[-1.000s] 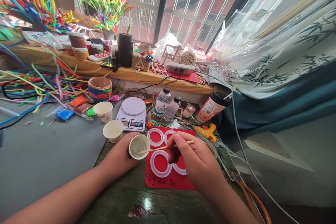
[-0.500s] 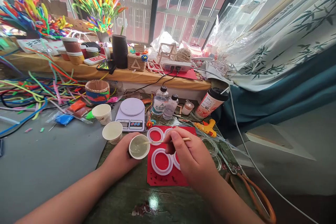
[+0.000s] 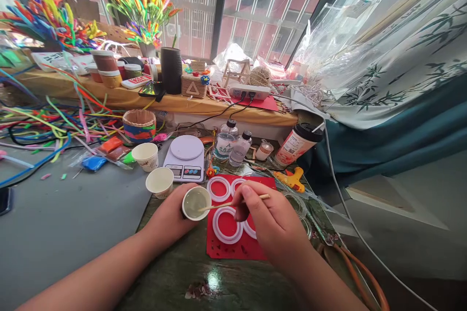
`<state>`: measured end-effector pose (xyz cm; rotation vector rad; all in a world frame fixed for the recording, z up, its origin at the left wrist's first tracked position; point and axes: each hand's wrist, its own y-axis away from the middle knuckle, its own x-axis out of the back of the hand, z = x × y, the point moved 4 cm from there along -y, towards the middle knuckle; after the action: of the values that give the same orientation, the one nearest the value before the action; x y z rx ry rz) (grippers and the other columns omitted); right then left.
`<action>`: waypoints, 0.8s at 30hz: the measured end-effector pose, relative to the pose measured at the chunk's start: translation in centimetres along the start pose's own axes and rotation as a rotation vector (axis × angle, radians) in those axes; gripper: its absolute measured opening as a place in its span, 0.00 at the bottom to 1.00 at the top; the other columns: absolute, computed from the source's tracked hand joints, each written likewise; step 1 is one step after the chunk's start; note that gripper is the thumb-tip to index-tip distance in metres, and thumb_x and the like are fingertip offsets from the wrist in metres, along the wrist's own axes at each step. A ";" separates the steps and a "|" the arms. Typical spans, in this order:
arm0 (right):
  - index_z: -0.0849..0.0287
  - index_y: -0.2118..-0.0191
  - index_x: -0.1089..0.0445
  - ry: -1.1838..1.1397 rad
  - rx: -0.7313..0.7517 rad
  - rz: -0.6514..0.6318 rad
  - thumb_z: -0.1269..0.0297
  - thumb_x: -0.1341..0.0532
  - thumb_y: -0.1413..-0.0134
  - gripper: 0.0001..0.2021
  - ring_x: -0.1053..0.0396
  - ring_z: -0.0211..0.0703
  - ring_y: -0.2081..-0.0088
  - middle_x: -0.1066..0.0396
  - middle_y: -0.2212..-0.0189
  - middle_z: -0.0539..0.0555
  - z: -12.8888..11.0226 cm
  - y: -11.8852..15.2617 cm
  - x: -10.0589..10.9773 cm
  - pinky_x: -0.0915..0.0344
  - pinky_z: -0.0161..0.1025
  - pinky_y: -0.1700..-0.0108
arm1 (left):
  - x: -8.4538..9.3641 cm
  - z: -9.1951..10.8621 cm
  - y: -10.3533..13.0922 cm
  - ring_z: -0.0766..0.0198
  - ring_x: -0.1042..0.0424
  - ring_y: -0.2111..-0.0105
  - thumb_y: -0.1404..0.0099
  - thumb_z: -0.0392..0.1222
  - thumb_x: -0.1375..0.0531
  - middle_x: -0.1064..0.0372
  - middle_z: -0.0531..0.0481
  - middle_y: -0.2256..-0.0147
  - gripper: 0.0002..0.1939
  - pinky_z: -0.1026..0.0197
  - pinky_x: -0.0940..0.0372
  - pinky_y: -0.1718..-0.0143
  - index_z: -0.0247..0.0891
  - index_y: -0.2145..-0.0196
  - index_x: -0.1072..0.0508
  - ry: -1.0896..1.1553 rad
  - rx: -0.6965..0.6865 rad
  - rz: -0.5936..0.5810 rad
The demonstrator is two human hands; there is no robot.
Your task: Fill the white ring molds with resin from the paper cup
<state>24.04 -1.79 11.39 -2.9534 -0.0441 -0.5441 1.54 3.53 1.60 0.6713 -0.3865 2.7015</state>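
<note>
Desk (image 3: 164, 277): dark green, glossy; a flower print (image 3: 199, 290) and a glare spot show toward its near side.
Orange handles (image 3: 367, 272): along the desk's right edge, toward the near corner.
Right hand (image 3: 272, 216): above the right half of a red sheet (image 3: 233, 251); thumb and fingers pinch a thin wooden stick (image 3: 219, 205).
Left hand (image 3: 175, 211): wrapped around a paper cup (image 3: 196, 189) near the desk's left edge; some fingers are hidden behind it.
Liquid (image 3: 194, 200): clear, inside the paper cup, with the stick's tip at it; the cup is just left of the red sheet, and whether its base touches the desk I cannot tell.
Rings (image 3: 215, 225): four, white, in two rows on the red sheet, the right pair partly covered by the right hand.
Spare cups (image 3: 157, 194): two, one behind the other, by the desk's left edge.
Glue gun (image 3: 295, 181): yellow, near the right edge.
Scale (image 3: 185, 148): toward the far left corner.
Bottles (image 3: 225, 146): two, black-capped, near the far edge.
Drink cup (image 3: 296, 146): lidded, at the far right corner.
Ledge (image 3: 204, 105): beyond the desk, carrying a power strip (image 3: 251, 91) and fuzzy flowers (image 3: 148, 7) before the window (image 3: 255, 5).
</note>
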 end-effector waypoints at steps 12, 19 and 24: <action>0.52 0.66 0.25 0.011 0.018 0.021 0.47 0.46 0.19 0.24 0.27 0.45 0.71 0.26 0.75 0.50 -0.1 -0.1 0.3 0.34 0.41 0.66 | -0.2 0.0 0.1 0.46 0.15 0.47 0.33 0.41 0.31 0.14 0.43 0.46 0.17 0.46 0.20 0.43 0.44 0.47 0.18 0.004 -0.026 0.010; 0.53 0.65 0.25 -0.001 0.033 0.023 0.47 0.46 0.19 0.23 0.26 0.45 0.70 0.25 0.74 0.51 -0.1 0.0 -0.1 0.33 0.41 0.65 | -0.2 0.1 0.0 0.46 0.15 0.48 0.34 0.41 0.31 0.14 0.44 0.46 0.17 0.47 0.19 0.44 0.44 0.47 0.18 0.008 -0.026 0.005; 0.52 0.66 0.26 0.007 0.025 -0.001 0.49 0.47 0.19 0.23 0.26 0.46 0.70 0.25 0.74 0.51 -0.1 0.0 -0.2 0.32 0.41 0.65 | -0.2 0.0 0.1 0.46 0.14 0.49 0.34 0.41 0.30 0.13 0.45 0.47 0.18 0.46 0.19 0.44 0.45 0.47 0.18 0.008 -0.031 0.013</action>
<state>23.79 -1.79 11.46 -2.9277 -0.0518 -0.5495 1.65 3.45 1.47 0.6516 -0.4321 2.7040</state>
